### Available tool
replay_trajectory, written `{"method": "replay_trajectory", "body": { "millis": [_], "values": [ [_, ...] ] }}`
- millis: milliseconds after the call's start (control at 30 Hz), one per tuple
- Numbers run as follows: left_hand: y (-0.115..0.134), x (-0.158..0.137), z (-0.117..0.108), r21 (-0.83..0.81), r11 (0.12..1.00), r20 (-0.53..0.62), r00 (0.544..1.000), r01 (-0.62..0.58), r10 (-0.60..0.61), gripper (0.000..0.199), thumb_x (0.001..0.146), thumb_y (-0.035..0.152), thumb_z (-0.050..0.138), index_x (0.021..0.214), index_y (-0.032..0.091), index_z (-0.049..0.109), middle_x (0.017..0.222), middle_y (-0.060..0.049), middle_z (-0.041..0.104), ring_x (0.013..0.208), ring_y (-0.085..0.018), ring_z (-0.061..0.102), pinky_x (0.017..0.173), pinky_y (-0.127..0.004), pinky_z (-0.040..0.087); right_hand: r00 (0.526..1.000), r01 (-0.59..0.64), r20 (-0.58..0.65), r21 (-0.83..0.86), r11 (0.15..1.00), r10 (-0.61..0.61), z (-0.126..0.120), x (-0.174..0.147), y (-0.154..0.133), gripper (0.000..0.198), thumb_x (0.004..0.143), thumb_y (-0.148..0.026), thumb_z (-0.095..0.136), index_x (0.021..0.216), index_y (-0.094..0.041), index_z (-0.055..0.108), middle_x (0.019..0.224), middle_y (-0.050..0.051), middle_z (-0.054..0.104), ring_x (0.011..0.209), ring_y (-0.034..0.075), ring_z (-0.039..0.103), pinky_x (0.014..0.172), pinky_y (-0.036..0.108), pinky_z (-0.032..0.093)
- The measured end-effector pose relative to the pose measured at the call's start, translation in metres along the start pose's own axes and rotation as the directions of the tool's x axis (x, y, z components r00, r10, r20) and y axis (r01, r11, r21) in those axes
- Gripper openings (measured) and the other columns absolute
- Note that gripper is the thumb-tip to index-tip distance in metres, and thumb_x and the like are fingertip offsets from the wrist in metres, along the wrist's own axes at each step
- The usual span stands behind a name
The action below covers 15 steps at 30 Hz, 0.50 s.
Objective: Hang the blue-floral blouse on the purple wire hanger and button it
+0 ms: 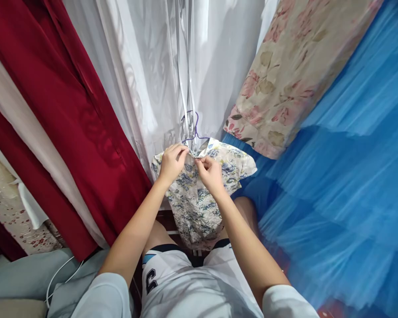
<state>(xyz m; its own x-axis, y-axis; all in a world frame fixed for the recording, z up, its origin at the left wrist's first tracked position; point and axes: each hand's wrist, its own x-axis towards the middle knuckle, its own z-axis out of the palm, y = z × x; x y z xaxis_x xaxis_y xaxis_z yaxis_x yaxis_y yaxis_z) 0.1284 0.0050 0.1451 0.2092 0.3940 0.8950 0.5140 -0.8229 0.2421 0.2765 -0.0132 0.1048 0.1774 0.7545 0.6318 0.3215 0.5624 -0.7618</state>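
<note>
A floral shirt (199,207), white with blue and yellow print, hangs in front of me on a purple hanger (197,126). My left hand (173,163) pinches the left side of its collar, thumb and fingertips together. Close beside it, my right hand (210,173) grips the shirt's front edge just below the neck opening. The collar's right flap stands up beside the hanger. Both hands are closed at the neckline, and the fingertips hide the exact spot they hold.
White ribbons (187,57) hang down to the hanger before a white curtain (146,53). Red drapes (96,132) are at left, a floral cloth (268,88) and blue tulle (338,176) at right. Grey cushions (23,276) with a white cable (51,280) lie lower left.
</note>
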Motion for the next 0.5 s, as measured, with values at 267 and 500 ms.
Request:
{"method": "replay_trajectory", "body": {
  "millis": [267,500],
  "values": [
    [-0.018,0.007,-0.023,-0.124,0.966,-0.361,0.896,0.228,-0.258,0.028,0.096,0.040,0.051,0.094,0.016,0.065,0.087,-0.003,0.066,0.083,-0.015,0.061,0.080,-0.024,0.046,0.975,-0.167,0.139,-0.070,0.983,0.175,0.001,-0.020,0.034,0.032,0.078,-0.042,0.058,0.058,-0.020,0.048,0.050,-0.002,0.047,0.048,0.011,0.040,0.049,0.024,0.026],
    [-0.110,-0.049,-0.045,-0.316,0.764,-0.454,0.617,0.563,-0.643,0.027,0.093,0.039,0.046,0.094,0.015,0.059,0.085,-0.002,0.061,0.077,-0.011,0.058,0.072,-0.022,0.045,0.929,-0.316,0.260,0.178,0.932,0.265,-0.018,-0.069,0.024,0.031,0.079,-0.042,0.061,0.062,-0.021,0.047,0.045,-0.006,0.042,0.041,0.009,0.032,0.044,0.023,0.023]
  ]
}}
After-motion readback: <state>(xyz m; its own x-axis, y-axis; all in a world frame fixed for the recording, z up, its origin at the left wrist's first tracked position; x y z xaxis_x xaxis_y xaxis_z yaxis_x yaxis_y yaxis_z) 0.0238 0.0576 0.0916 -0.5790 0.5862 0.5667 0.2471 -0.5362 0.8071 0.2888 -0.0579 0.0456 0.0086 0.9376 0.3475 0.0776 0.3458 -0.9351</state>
